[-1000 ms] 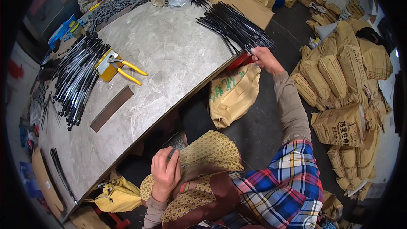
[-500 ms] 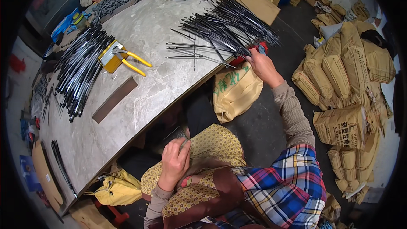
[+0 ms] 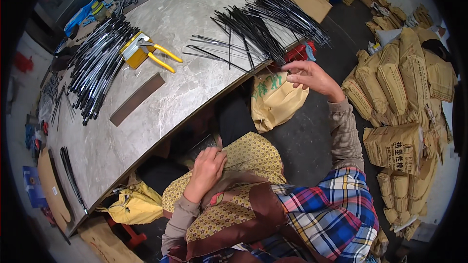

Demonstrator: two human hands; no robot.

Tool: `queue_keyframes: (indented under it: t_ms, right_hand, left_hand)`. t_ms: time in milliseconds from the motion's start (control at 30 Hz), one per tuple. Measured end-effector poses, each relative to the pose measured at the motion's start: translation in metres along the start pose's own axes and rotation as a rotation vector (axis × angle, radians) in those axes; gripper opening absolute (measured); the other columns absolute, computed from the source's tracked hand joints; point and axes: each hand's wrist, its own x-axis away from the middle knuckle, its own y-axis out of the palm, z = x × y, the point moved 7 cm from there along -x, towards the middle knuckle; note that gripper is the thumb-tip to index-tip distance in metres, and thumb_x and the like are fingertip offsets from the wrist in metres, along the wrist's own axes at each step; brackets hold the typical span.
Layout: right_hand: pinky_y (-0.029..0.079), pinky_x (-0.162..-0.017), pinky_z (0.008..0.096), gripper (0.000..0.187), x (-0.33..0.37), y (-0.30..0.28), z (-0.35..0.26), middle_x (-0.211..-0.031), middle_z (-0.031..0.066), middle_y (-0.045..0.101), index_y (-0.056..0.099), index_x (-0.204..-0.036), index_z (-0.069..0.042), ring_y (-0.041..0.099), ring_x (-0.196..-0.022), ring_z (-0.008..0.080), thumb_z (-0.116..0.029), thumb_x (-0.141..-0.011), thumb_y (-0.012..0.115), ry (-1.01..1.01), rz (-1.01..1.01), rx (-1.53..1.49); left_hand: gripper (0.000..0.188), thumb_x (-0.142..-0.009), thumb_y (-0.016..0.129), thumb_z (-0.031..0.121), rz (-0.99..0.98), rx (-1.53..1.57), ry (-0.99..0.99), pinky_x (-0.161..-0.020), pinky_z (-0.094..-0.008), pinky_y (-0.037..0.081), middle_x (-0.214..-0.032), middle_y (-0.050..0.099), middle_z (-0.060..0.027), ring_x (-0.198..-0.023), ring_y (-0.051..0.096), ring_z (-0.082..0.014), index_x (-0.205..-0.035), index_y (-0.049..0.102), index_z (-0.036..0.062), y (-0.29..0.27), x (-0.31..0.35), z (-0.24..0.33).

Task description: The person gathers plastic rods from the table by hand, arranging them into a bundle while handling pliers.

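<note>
So my right hand (image 3: 312,79) has just come off the black cable ties (image 3: 256,31); finger and thumb are apart, nothing visible in them. That bunch is now loose and fanned out, not pinched. Its near ends are just beside my fingertips, upper right of the frame, at the tabletop (image 3: 161,104) edge. Left hand (image 3: 207,171)'s curled over my lap, lower middle; can't tell if it's holding anything.
</note>
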Motion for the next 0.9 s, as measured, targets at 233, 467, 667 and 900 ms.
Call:
queue_keyframes:
  t_ms: [233,467,667,900]
  right_hand:
    - [0.049,-0.068,0.0399,0.025,0.017,0.002,-0.045,-0.086,0.0106,0.062,0.065,-0.101,-0.007,0.062,-0.081,0.0311,-0.025,-0.084,0.07,-0.351,0.629,0.765]
    - [0.049,-0.076,0.0398,0.05,-0.015,0.056,-0.085,-0.104,0.0113,0.059,0.061,-0.114,-0.002,0.056,-0.099,0.0311,-0.02,-0.072,0.08,-0.647,0.458,0.792]
    - [0.042,-0.083,0.0394,0.083,-0.035,0.065,-0.079,-0.102,0.0103,0.058,0.049,-0.131,-0.006,0.054,-0.094,0.0295,-0.016,-0.058,0.086,-0.544,0.284,0.99]
    - [0.045,-0.065,0.0431,0.055,-0.024,0.064,-0.039,-0.072,0.0124,0.06,0.053,-0.115,-0.001,0.059,-0.074,0.0334,-0.019,-0.071,0.08,-0.36,0.273,0.929]
  left_hand:
    - [0.016,-0.083,0.067,0.007,-0.067,0.046,0.038,-0.077,-0.0384,0.048,-0.093,0.061,-0.0112,-0.086,0.06,-0.0303,-0.098,0.064,0.0015,0.007,-0.018,0.001]
    - [0.015,-0.085,0.065,0.008,-0.049,0.176,0.109,-0.077,-0.0395,0.049,-0.09,0.06,-0.0116,-0.086,0.06,-0.0303,-0.098,0.064,0.0012,0.007,-0.033,0.011]
    - [0.015,-0.086,0.065,0.009,-0.016,0.3,0.099,-0.075,-0.0402,0.05,-0.09,0.061,-0.0131,-0.085,0.061,-0.0318,-0.097,0.065,0.0001,-0.002,-0.038,0.012]
    - [0.014,-0.087,0.064,0.007,-0.026,0.445,0.05,-0.071,-0.0385,0.051,-0.089,0.064,-0.0158,-0.081,0.063,-0.0331,-0.097,0.066,-0.0018,0.006,-0.039,0.005]
